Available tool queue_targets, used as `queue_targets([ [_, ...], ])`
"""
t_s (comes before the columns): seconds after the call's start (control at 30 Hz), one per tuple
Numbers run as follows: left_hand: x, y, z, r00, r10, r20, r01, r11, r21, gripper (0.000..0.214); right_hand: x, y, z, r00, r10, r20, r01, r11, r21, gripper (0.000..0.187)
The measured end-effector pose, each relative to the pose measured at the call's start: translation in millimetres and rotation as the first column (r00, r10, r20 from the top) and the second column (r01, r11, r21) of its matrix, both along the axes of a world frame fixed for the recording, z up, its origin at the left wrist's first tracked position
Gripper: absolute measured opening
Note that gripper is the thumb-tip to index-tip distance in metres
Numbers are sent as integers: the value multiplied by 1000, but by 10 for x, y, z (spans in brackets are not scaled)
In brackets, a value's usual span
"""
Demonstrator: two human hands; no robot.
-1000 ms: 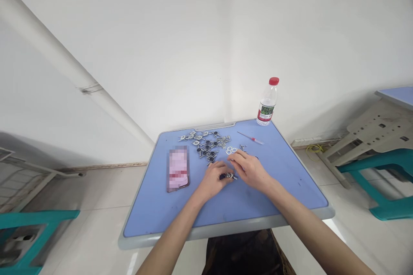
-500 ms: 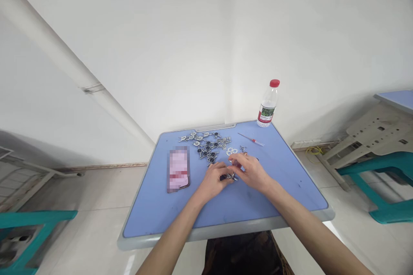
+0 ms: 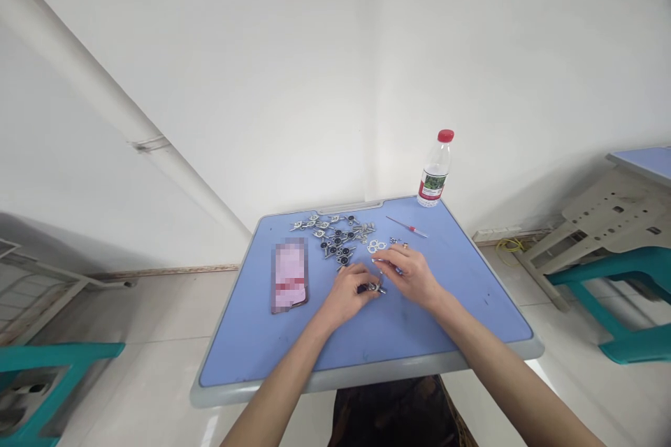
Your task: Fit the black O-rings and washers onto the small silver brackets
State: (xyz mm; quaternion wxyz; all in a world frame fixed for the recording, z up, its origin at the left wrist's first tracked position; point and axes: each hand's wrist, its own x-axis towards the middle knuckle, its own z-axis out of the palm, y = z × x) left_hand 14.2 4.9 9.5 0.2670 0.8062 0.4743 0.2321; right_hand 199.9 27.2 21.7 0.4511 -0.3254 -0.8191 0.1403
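My left hand (image 3: 349, 292) rests on the blue desk (image 3: 251, 349), its fingers pinched on a small metal part with a dark piece (image 3: 371, 287). Close to its right, my right hand (image 3: 412, 274) has its fingers curled together over something tiny that I cannot make out. Just beyond both hands lies a heap of several small silver and black metal parts (image 3: 338, 236). Two small white rings (image 3: 376, 246) and a few tiny screws (image 3: 397, 242) lie beside the right fingertips.
A phone in a pink case (image 3: 289, 274) lies left of the hands. A thin red-handled screwdriver (image 3: 407, 226) and a red-capped water bottle (image 3: 435, 170) are at the desk's far right. Teal chairs (image 3: 618, 293) and another desk stand at the sides.
My right hand has shifted slightly away from the left hand, toward the screws. The left hand keeps its pinch on the small part.
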Motion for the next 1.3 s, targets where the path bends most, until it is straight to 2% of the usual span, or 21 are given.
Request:
queue_targets([
  [0.07,-1,-3,2,1000,1,0,-1,1000,1,9,6,-11,24,1000,6,27,-5,1000,-5,17],
  [0.23,-8,-12,6,1000,-2,4,2,1000,2,11,12,-46,90,985,172,12,-169,978,-119,38],
  [0.43,-9,-4,-22,1000,4,4,-4,1000,3,12,-16,-19,13,999,33,27,-33,999,-18,23],
  [0.63,-9,12,-64,1000,-5,22,4,1000,28,12,3,-58,106,978,202,46,-197,975,-101,39],
  [0.8,-6,13,-61,999,-13,33,12,999,34,14,-51,-30,8,999,49,14,-49,999,9,20],
  [0.9,-7,13,-56,999,-19,37,18,999,34,15,-60,-37,-3,999,9,51,-11,999,50,14],
  [0.97,-9,12,-52,999,-19,35,18,999,30,15,-40,-55,36,996,32,86,-32,999,9,19],
  [1.1,-13,11,-42,999,-20,39,19,1000,22,13,-1,-75,108,983,176,58,-168,978,-128,41],
  [1.17,-12,12,-42,999,-18,38,17,1000,25,12,-4,-68,102,982,183,37,-176,974,-145,41],
  [1.3,-10,17,-50,999,-17,32,16,999,32,12,-31,-41,50,995,102,10,-100,987,-123,26],
])
